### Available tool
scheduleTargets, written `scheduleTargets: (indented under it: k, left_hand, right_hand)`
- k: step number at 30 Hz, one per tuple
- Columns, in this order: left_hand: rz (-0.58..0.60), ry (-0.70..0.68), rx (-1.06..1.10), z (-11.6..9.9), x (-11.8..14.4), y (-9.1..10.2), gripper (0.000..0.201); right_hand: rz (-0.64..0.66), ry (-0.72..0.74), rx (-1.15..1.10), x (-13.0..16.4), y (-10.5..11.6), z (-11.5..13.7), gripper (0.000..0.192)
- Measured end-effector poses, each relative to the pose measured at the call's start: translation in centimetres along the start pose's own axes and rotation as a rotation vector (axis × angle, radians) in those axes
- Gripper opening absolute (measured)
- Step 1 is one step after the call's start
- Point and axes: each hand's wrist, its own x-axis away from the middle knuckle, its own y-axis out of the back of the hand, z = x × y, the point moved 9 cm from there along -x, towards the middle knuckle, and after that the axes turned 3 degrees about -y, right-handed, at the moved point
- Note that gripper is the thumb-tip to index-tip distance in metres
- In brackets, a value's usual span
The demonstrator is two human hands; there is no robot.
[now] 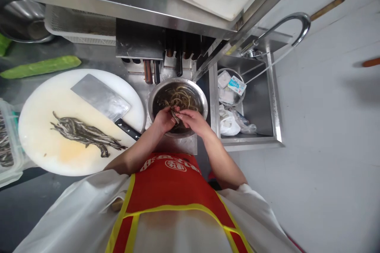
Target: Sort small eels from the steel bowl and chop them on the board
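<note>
Both my hands are over a steel bowl [202, 97] of dark water with thin eel-like strips [181, 97] in it. My left hand [166, 120] is closed around a small bunch of dark strips [174, 116]. The fingers of my right hand [194, 121] pinch the same bunch from the other side; its fingertips are partly hidden. On the round white cutting board [38, 110] to the left lies a pile of dark, glossy eel strips [83, 132]. A cleaver [99, 95] rests behind the pile, its black handle pointing toward my left forearm.
A knife rack [139, 39] with several handles stands behind the bowl, beneath a steel shelf [118, 4]. To the right, a sink [261, 114] holds packages and a plastic bag [228, 121]. A peeled green vegetable [41, 66] and a plastic tub [12, 138] of strips are at left.
</note>
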Motion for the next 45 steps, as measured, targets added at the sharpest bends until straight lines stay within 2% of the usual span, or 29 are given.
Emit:
scheduleTargets:
  k: [3,6,13,16,19,21,24,27,31,35,40,45]
  left_hand:
    - [0.01,0.011,-0.018,-0.2,0.3,-0.1,0.035]
    - [0.031,-0.003,-0.034,-0.7,0.7,-0.4,0.029]
    - [0.103,-0.224,-0.077,-4.5,2.0,-1.0,0.019]
    - [0.127,-0.274,-0.054,-5.7,2.6,-1.1,0.022]
    - [0.135,-0.27,-0.049,-5.7,2.9,-1.1,0.023]
    - [0.134,-0.256,-0.077,-5.2,2.9,-1.1,0.022]
    - [0.128,-0.246,-0.094,-4.6,2.9,-1.1,0.02]
    - [0.142,-0.246,-0.062,-4.5,3.0,-1.2,0.018]
    - [0.142,-0.273,-0.069,-5.2,3.3,-0.9,0.014]
    - [0.103,-0.255,-0.059,-5.2,3.0,-0.5,0.013]
    - [-0.036,-0.101,-0.026,-2.5,2.1,0.1,0.022]
    - [-0.011,0.019,0.007,0.5,1.6,-0.6,0.024]
  right_hand:
    - [0.024,-0.03,0.177,0.8,-0.4,-1.5,0.033]
    - [0.044,0.032,0.372,1.4,-0.7,-1.7,0.027]
    - [0.185,0.164,0.712,2.2,-1.8,-0.9,0.032]
    - [0.146,0.158,0.754,0.8,-0.8,-0.9,0.027]
    - [-0.05,0.094,0.87,-1.8,1.5,-1.0,0.03]
    - [-0.117,0.09,0.994,-3.6,2.1,-0.9,0.034]
    - [-0.06,0.09,1.185,-5.7,1.6,-1.3,0.034]
    - [0.03,0.037,1.279,-6.9,1.5,-2.1,0.029]
    - [0.072,0.063,1.206,-7.0,2.7,-1.6,0.026]
    - [0.033,0.191,1.008,-5.7,4.5,1.3,0.024]
    - [-0.121,0.311,0.757,-3.3,6.3,6.3,0.025]
    - [-0.22,0.39,0.592,-1.3,5.9,9.8,0.025]
